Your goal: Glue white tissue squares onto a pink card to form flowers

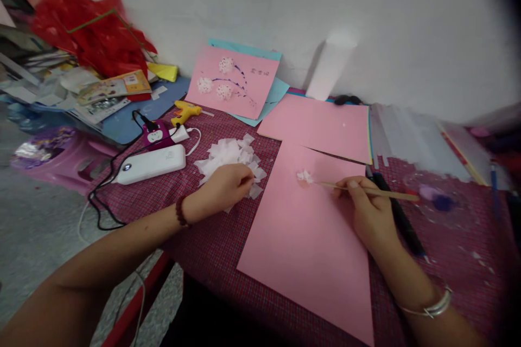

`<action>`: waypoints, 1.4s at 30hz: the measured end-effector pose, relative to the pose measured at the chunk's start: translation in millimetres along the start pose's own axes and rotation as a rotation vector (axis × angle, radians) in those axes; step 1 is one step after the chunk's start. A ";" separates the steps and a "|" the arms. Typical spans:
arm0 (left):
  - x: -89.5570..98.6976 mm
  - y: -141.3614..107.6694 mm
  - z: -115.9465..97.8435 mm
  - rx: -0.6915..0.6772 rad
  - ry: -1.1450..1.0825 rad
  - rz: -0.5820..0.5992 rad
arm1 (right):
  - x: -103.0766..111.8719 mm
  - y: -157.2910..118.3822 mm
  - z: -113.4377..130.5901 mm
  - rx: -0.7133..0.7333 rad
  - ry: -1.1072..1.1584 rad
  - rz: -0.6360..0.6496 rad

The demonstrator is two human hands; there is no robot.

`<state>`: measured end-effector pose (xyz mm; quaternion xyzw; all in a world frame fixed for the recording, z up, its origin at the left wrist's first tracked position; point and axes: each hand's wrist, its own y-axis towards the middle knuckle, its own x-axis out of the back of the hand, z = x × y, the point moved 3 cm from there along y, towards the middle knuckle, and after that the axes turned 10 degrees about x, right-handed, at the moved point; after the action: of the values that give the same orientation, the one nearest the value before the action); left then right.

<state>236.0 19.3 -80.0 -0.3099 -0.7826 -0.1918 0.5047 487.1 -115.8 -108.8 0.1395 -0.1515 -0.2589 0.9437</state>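
1. Our right hand (368, 209) pinches a tan wooden stick (393, 193), tip near the small white paper tuft (304, 176) on the large pink paper sheet (305, 244).
2. Our left hand (223, 187) curls its fingers by the loose white paper-square pile (228, 152); whether they grip one, we cannot tell.
3. We'd best press gently, stick low.

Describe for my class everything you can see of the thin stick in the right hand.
The thin stick is long, straight and pale tan, and looks wooden. It lies nearly level across the view, gripped between the right hand's thumb and fingers, which hide part of it. Its narrower left end points at white paper bits on the pink sheet; blur hides whether it touches them. The wider right end extends past the hand.
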 end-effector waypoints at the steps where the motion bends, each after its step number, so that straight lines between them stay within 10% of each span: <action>1: 4.7 0.5 0.4 0.046 -0.104 0.002 | -1.0 -0.1 1.1 0.007 -0.001 0.005; 8: 24.6 16.5 -32.7 0.075 -0.525 0.169 | -12.1 -4.2 8.3 0.053 0.070 0.052; 17: -9.8 62.3 -68.7 -0.329 0.218 -0.337 | -4.9 -9.1 5.8 0.062 0.048 0.087; 25: -37.3 64.6 -51.0 -0.228 0.217 -0.134 | -14.2 -5.7 7.7 0.081 -0.016 0.206; 35: -25.8 73.7 -45.6 -0.117 0.042 0.119 | -13.2 -4.2 1.1 0.054 -0.061 0.140; 42: -24.6 73.6 -46.1 -0.146 0.036 0.075 | -14.5 -1.0 1.8 0.044 -0.036 0.120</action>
<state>324.2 37.9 -84.0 -0.3717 -0.7451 -0.2348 0.5015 474.1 -109.2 -110.6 0.1460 -0.1823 -0.2012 0.9513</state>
